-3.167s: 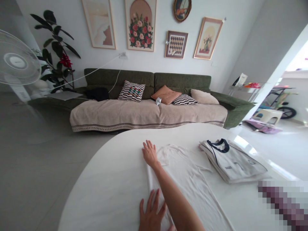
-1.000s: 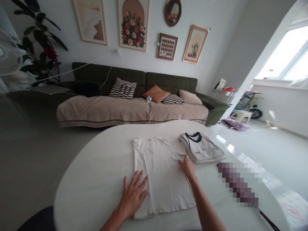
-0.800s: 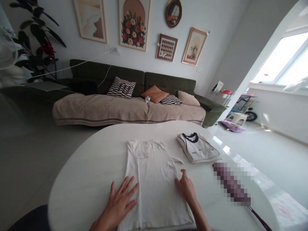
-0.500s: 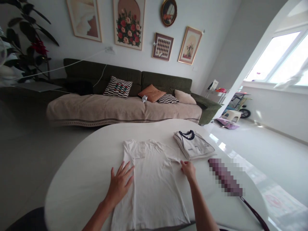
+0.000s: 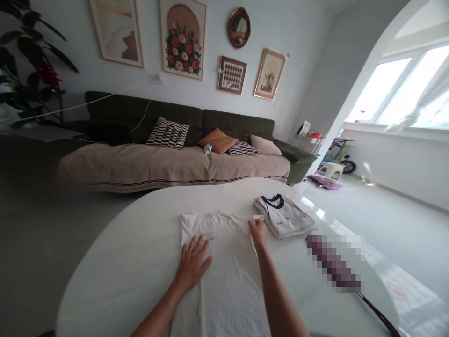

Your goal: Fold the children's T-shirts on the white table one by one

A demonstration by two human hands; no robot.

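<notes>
A white T-shirt [image 5: 231,276] lies spread on the white table, its neck end away from me. Its left sleeve is folded inward over the body. My left hand [image 5: 192,264] rests flat on that folded side with the fingers spread. On the other side my right hand [image 5: 257,231] pinches the right sleeve and holds its edge up a little, near the shirt's shoulder. Just beyond that hand sits a folded white shirt [image 5: 287,215] with a dark navy collar and printed lettering.
The round-edged white table [image 5: 115,262] fills the foreground. On its right lies a blurred-out purplish item [image 5: 333,264] with a dark strap. Behind the table stands a green sofa [image 5: 238,121] with a beige cover and several cushions. A white stool [image 5: 331,170] is on the floor at right.
My right hand has moved left and inward, bringing the right sleeve with it toward the shirt's body. My left hand has shifted right onto the folded side. The view has tilted slightly.
</notes>
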